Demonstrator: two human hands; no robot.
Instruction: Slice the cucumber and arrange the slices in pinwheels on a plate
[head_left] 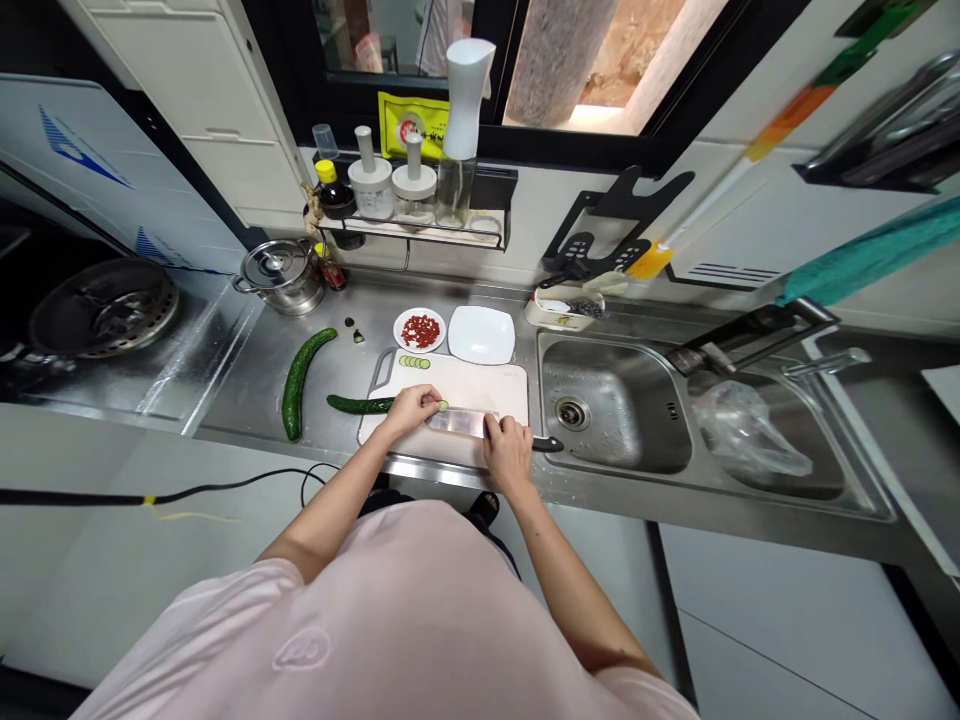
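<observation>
My left hand (412,408) is closed over the right end of a dark green cucumber (358,404) lying on a white cutting board (487,382). Beside its fingertips is a pale cucumber slice (443,406), close to the blade of a kitchen knife (459,421). My right hand (510,450) grips this knife where blade meets handle, and the black handle sticks out to the right. Several cut slices (415,362) overlap in a row near the board's top left. Another whole cucumber (304,385) rests on the steel counter to the left.
Behind the board stand a plate of chopped red pieces (420,330) and a white square plate (481,335). Small dark scraps (358,336) lie left of them. A steel pot (281,277) is at the back left. The sink (615,400) borders the board's right.
</observation>
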